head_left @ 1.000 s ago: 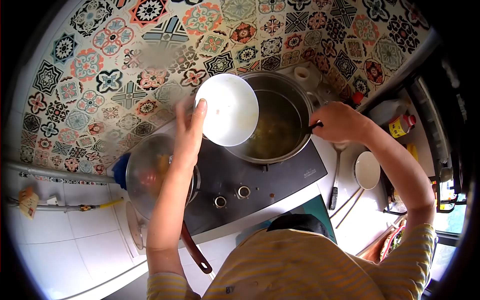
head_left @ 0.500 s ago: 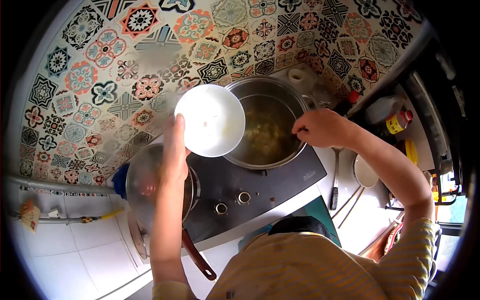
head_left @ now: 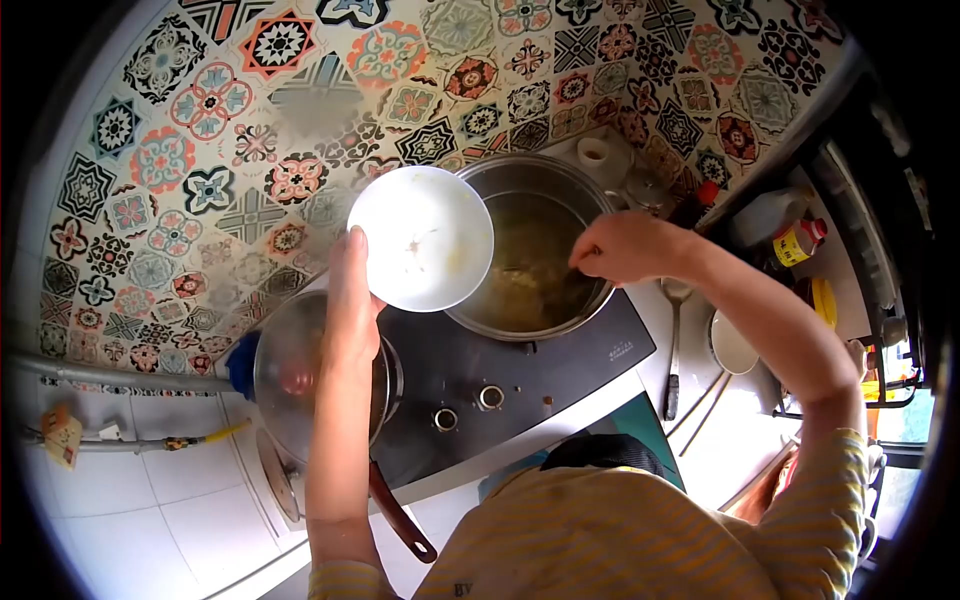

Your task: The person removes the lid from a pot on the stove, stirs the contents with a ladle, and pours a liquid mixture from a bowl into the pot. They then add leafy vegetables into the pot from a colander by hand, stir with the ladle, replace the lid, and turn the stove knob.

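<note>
My left hand (head_left: 352, 295) grips a white bowl (head_left: 420, 240) by its left rim, thumb on the edge. The bowl is held over the left side of a large steel pot (head_left: 530, 325), its inside facing the camera with small bits in it. Cloudy yellowish liquid (head_left: 520, 270) fills the pot. Over the pot's right rim, my right hand (head_left: 620, 248) is closed around a thin dark handle, of which only a little shows; whatever it leads to is hidden in the liquid.
A lidded pan (head_left: 300, 370) with a brown handle (head_left: 400, 515) is on the left of the black stove (head_left: 520, 390). Right of the stove lie a spatula (head_left: 673, 350), a white bowl (head_left: 735, 343) and chopsticks (head_left: 700, 415); bottles (head_left: 800, 243) stand farther right.
The white bowl and my left hand have moved left and slightly down. My right hand has moved left, over the pot's rim, and the liquid's surface has shifted.
</note>
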### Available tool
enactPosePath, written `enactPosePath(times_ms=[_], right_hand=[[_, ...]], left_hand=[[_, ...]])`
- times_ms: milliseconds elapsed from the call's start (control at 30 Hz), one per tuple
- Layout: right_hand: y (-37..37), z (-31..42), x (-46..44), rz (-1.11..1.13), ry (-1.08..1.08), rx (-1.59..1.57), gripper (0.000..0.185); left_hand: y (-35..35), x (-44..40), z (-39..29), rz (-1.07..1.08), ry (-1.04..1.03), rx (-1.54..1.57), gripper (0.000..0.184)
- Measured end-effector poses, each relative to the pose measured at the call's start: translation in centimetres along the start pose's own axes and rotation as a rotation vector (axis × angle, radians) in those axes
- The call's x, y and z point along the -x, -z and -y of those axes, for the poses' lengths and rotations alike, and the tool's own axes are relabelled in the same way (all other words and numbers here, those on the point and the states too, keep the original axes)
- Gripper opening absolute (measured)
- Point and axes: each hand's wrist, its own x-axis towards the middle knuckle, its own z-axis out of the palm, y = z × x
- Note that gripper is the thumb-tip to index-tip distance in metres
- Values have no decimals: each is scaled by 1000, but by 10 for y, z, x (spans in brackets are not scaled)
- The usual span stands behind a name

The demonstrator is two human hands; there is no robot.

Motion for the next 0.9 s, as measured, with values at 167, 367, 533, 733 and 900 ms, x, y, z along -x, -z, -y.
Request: enactPosePath(times_ms=[167,367,533,733,900], right_hand=[[-26,-24,-19,-383,10,77,26],[-4,0,26,-128,-28,352,26],[-24,-4,-12,-263,109,117,23],[-16,-1,20,-171,-18,478,19],[-14,8,10,-173,127,195,21]], left_hand=[[-3,0,-3,-14,9,-107,63],[2,0,-1,38,-41,-114,63],[-3,0,-5,64,-40,-99,63],[-1,2,1,-44,-92,-131,61],[2,1,2,-31,-120,-148,59]])
